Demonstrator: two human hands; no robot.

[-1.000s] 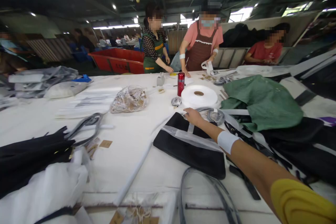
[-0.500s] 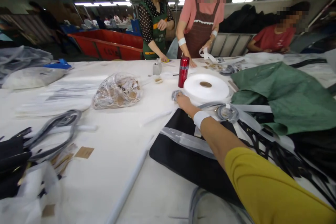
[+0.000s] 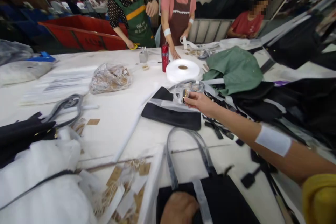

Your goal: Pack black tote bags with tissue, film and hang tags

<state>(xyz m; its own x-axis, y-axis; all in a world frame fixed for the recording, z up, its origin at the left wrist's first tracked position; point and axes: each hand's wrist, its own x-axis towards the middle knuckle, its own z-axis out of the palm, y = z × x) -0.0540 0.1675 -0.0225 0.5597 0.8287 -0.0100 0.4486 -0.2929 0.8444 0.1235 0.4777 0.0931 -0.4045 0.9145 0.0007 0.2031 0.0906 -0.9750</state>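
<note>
My right hand (image 3: 198, 103) is raised over the table, its fingers pinched on a coiled strap (image 3: 181, 94) in clear wrapping with gold-coloured metal at its end. Below it lies a flat black piece (image 3: 170, 115) crossed by a translucent strip. At the bottom, my left hand (image 3: 180, 207) is curled on the top part of a black handbag (image 3: 225, 199); its fingertips are hidden. The bag's two grey-wrapped handles (image 3: 172, 154) stand up in a loop, and a pale strip (image 3: 202, 199) runs down its front.
A white roll (image 3: 183, 71) and red flask (image 3: 165, 59) stand ahead. Green cloth (image 3: 233, 68) and black straps (image 3: 220, 131) lie to the right. Several tags (image 3: 115, 176) and a white wrapped bundle (image 3: 39, 178) are at lower left. Co-workers stand across the table.
My right hand has lifted the coiled strap from beside the white roll and drawn it back toward me. My view has shifted down; my left hand and the handbag now show.
</note>
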